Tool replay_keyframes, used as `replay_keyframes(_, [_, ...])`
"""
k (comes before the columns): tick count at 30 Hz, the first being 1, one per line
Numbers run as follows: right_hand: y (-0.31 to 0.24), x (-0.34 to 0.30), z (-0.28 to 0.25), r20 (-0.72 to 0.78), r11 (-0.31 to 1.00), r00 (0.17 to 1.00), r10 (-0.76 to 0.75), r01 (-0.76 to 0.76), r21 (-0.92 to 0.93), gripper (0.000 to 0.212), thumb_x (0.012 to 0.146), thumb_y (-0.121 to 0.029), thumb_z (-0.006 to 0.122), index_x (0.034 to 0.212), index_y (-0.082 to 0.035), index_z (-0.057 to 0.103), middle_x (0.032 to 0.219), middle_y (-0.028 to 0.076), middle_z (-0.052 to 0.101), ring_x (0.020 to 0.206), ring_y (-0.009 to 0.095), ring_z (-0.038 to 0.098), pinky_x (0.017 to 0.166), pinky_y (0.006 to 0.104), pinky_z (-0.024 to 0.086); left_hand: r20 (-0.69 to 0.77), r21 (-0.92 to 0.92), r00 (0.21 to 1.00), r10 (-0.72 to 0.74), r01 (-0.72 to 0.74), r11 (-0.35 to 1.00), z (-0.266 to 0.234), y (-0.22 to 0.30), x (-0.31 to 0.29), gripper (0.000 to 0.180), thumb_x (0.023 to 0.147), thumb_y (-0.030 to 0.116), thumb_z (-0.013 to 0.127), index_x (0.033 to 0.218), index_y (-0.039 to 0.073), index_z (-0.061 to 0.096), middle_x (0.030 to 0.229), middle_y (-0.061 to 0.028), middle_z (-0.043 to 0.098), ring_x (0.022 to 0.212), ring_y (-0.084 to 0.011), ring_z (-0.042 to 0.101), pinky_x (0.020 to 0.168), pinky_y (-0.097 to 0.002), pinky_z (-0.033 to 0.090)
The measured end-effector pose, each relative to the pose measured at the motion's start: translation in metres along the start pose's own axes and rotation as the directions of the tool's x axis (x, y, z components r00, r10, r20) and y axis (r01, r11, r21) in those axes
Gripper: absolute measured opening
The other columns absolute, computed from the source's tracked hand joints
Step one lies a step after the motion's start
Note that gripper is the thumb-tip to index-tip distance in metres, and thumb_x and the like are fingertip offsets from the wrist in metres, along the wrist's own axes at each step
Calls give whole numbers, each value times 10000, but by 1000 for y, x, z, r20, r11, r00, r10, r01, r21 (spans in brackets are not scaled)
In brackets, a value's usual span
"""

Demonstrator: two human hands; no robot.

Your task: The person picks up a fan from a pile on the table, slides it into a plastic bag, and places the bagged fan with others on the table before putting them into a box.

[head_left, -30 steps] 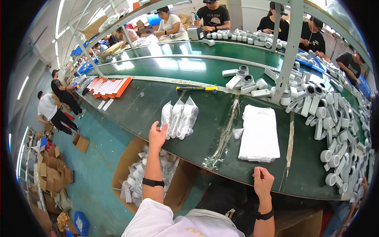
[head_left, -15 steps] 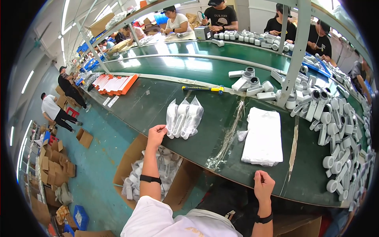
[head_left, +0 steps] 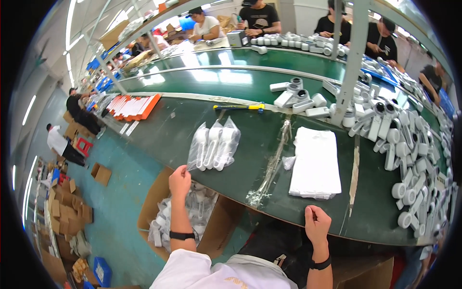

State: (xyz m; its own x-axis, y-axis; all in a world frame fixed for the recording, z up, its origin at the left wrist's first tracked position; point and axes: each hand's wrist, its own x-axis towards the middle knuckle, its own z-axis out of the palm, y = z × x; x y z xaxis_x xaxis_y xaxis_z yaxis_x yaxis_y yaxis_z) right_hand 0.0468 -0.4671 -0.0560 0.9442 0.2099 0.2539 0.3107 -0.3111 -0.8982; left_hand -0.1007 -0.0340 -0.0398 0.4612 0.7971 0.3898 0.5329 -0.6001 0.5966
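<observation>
Three white long-handled parts with rounded heads, each in a clear plastic bag, lie side by side on the dark green worktable. My left hand is at the table's near edge, its fingertips pinching the lower corner of the leftmost bag, which is pulled out toward them. Resting at the front edge, my right hand has its fingers curled closed, and nothing shows in them. Just beyond it lies a stack of flat white plastic bags.
A yellow-and-black hammer lies behind the bagged parts. Loose white parts are heaped at right beside a metal post. Below the edge, a cardboard box holds bagged parts. Orange-and-white flat pieces sit far left. Co-workers sit across the conveyor.
My left hand has drawn slightly toward me and left, stretching the corner of the leftmost bag out with it. My right hand stays closed at the edge. The whole view has shifted a little.
</observation>
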Motion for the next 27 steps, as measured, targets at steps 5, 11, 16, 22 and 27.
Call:
replay_keyframes(5, [-4, 3, 6, 3, 995, 995, -95, 95, -29, 116, 856, -130, 694, 871, -15, 693, 694, 111, 649, 580, 189, 628, 555, 291, 491, -187, -109, 972, 145, -167, 980, -2, 39, -15, 164, 857, 63, 615, 998, 14, 686, 850, -106, 661, 693, -206, 613, 663, -319, 504])
replay_keyframes(11, [-15, 9, -14, -17, 971, 997, 79, -73, 226, 133, 881, -121, 688, 949, -7, 695, 673, 0, 627, 604, 29, 547, 530, 205, 434, 113, -515, 925, 362, -258, 817, 59, 127, -69, 130, 850, 25, 652, 975, -7, 669, 810, -62, 634, 674, -118, 577, 620, -247, 470])
replay_keyframes(16, [-38, 70, -70, -203, 995, 979, 13, -33, -95, 206, 846, -159, 699, 998, -22, 673, 669, 72, 625, 600, 135, 604, 591, 275, 490, 321, -560, 906, 277, -55, 827, 96, 129, -90, 134, 862, 52, 667, 984, -4, 664, 816, -3, 615, 702, -53, 544, 633, -216, 451])
replay_keyframes(22, [10, 193, -83, -190, 943, 961, 199, -240, -229, 513, 845, -316, 694, 1235, -16, 548, 868, 107, 690, 792, 194, 656, 727, 314, 513, 274, -561, 913, 304, -104, 821, 96, 139, -93, 102, 862, 40, 651, 951, -9, 660, 808, -36, 631, 678, -97, 548, 618, -240, 450])
replay_keyframes(27, [42, 281, -56, -254, 874, 930, 267, -345, -343, 667, 828, -445, 661, 1282, 11, 489, 1125, 227, 656, 1059, 377, 628, 909, 428, 484, 241, -524, 925, 292, -130, 842, 98, 135, -93, 90, 836, 40, 659, 917, 0, 663, 771, -59, 618, 620, -115, 543, 557, -244, 429])
